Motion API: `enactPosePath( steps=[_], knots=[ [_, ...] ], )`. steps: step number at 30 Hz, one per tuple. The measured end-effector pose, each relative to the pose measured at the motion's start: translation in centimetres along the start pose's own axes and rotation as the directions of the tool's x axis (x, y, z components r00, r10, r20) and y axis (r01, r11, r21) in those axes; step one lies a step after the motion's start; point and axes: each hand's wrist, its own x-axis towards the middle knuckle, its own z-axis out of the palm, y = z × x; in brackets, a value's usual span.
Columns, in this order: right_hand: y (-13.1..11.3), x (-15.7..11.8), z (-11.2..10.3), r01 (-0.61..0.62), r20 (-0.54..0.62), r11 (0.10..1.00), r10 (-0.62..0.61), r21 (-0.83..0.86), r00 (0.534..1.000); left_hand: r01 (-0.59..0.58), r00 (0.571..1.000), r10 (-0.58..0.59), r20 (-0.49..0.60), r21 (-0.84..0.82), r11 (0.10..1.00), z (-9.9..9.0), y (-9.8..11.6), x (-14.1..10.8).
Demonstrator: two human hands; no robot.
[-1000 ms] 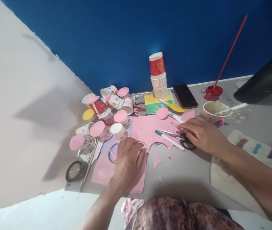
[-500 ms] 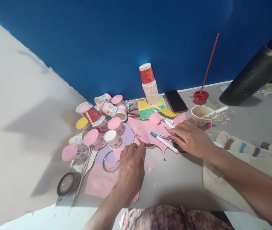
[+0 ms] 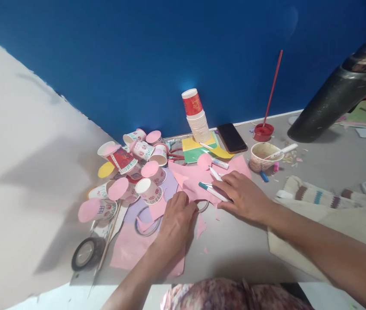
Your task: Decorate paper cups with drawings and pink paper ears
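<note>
My left hand [image 3: 177, 219] rests at the lower edge of a pink paper sheet [image 3: 192, 181], fingers curled and closed on the edge; the fingertips are partly hidden. A tape ring [image 3: 203, 207] peeks out beside it. My right hand [image 3: 244, 196] lies over the sheet's right part, its thumb and fingers closed around a white marker with a teal end [image 3: 213, 192]. Another white pen [image 3: 215, 173] touches its fingertips. Above lie a pink paper disc [image 3: 204, 162] and a short white marker [image 3: 220, 163].
Decorated paper cups [image 3: 150, 191] with pink discs crowd the left. A cup stack [image 3: 197, 120], a phone [image 3: 232, 137], a red paint pot [image 3: 263, 131], a paper cup [image 3: 262, 159] and a dark flask [image 3: 328, 99] stand behind. Black tape [image 3: 84, 254] and cloth [image 3: 312, 232] lie at the sides.
My right hand has shifted left over the marker, covering the scissors and uncovering a blue cap near the paper cup. The white pen has moved left. My left hand has barely moved.
</note>
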Motion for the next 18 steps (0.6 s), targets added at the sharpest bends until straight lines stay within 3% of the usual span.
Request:
enactPosePath(
  steps=[4,7,10,13,18],
  knots=[
    [0.3,0.0,0.3,-0.028,-0.009,0.999,0.027,-0.017,1.000,-0.044,0.996,0.062,0.062,-0.262,0.964,-0.8,0.2,-2.6],
    [0.2,0.0,0.2,-0.043,0.001,0.999,0.043,0.015,0.999,-0.089,0.995,0.101,0.011,-0.381,0.920,-0.2,0.8,-4.2],
    [0.2,0.1,-0.4,-0.094,-0.030,0.983,0.100,0.158,0.995,-0.150,0.988,0.135,-0.068,-0.338,0.929,1.0,1.9,-4.5],
    [0.4,0.2,-1.5,-0.121,-0.086,0.941,0.155,0.316,0.984,-0.207,0.978,0.195,-0.070,-0.307,0.929,1.6,2.9,-4.0],
    [0.7,0.2,-2.5,-0.038,-0.273,0.939,0.138,0.343,0.952,-0.101,0.993,0.078,-0.084,-0.315,0.944,1.0,3.3,-4.1]
  ],
)
